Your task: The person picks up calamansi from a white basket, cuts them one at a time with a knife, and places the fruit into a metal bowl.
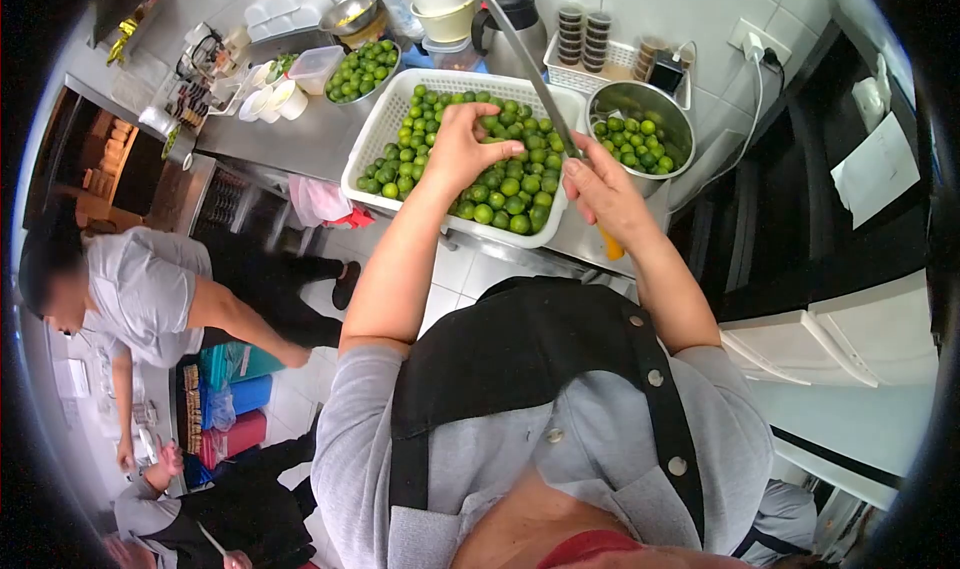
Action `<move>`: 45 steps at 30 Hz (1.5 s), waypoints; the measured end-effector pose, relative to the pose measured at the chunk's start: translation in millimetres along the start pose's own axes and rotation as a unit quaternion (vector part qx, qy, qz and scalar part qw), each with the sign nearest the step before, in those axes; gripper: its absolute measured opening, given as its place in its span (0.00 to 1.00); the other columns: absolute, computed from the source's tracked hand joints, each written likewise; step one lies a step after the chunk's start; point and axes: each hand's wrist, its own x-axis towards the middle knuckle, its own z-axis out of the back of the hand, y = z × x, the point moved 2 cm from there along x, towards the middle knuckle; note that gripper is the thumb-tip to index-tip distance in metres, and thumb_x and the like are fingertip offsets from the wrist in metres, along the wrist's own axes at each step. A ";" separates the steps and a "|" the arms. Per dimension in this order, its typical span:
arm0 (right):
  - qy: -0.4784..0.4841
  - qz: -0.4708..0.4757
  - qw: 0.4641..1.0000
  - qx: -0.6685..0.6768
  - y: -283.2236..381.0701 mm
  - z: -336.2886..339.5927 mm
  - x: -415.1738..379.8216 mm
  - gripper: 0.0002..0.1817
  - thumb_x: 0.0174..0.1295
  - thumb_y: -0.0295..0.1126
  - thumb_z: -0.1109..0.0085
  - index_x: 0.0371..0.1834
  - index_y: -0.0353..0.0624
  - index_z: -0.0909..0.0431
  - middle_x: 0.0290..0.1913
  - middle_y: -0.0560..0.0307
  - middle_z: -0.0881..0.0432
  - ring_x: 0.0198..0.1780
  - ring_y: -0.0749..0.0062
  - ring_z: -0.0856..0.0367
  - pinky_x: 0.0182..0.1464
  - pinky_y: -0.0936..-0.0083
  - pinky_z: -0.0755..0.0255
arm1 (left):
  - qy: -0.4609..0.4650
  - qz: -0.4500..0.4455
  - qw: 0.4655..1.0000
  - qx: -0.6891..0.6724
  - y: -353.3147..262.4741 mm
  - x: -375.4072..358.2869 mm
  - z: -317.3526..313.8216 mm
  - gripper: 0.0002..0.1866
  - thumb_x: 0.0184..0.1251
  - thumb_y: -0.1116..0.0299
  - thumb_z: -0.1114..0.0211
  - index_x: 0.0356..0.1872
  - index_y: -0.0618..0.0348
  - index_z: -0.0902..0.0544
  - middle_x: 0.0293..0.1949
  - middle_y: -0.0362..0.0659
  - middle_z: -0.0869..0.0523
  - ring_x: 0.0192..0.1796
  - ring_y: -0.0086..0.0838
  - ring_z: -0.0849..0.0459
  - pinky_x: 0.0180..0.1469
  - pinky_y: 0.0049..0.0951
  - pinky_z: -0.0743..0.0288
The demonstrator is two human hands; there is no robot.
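Observation:
My right hand (606,187) is closed around a large knife (535,69). Its long blade points up and away, and part of the yellow handle shows below my palm. Over the limes (512,189) in a white plastic basket (357,174) hovers my left hand (468,147), thumb and curved fingers apart. Limes show in the gap between them; whether the fingertips touch one is hidden. The knife blade crosses above the basket's right side. Just right of my knife hand stands a metal pot (680,119) with more limes inside.
Another bowl of limes (362,72) stands behind the basket's left side. Along the wall are a thermos jug (512,39), white tubs (445,14) and stacked small cups (584,37). Two co-workers, one in a light shirt (150,289), work at the left. Another person's sleeve (785,519) shows lower right.

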 end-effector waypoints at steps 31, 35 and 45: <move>0.107 -0.016 0.994 0.033 3.7 -27.3 8.3 0.28 0.70 0.46 0.52 0.71 0.51 0.40 0.24 0.67 0.32 0.18 0.88 0.39 0.19 0.88 0.42 | 0.043 0.070 0.781 -0.619 -4.9 -32.0 -12.9 0.09 0.63 0.75 0.36 0.44 0.58 0.23 0.39 0.40 0.17 0.36 0.25 0.16 0.43 0.23 0.21; 0.108 -0.035 0.993 0.035 -2.7 -29.0 10.7 0.27 0.69 0.46 0.52 0.70 0.51 0.38 0.24 0.68 0.33 0.17 0.88 0.39 0.18 0.88 0.43 | 0.035 0.039 0.805 -0.591 8.7 -34.1 -16.9 0.10 0.63 0.75 0.36 0.45 0.58 0.24 0.40 0.42 0.16 0.38 0.26 0.16 0.44 0.24 0.21; 0.005 -0.061 0.998 0.017 0.7 -3.8 21.7 0.34 0.68 0.56 0.55 0.68 0.42 0.38 0.25 0.65 0.31 0.16 0.85 0.38 0.19 0.88 0.44 | 0.059 0.060 0.760 -0.644 -3.0 -52.9 -1.7 0.12 0.64 0.73 0.37 0.48 0.59 0.25 0.45 0.47 0.17 0.40 0.26 0.16 0.44 0.22 0.20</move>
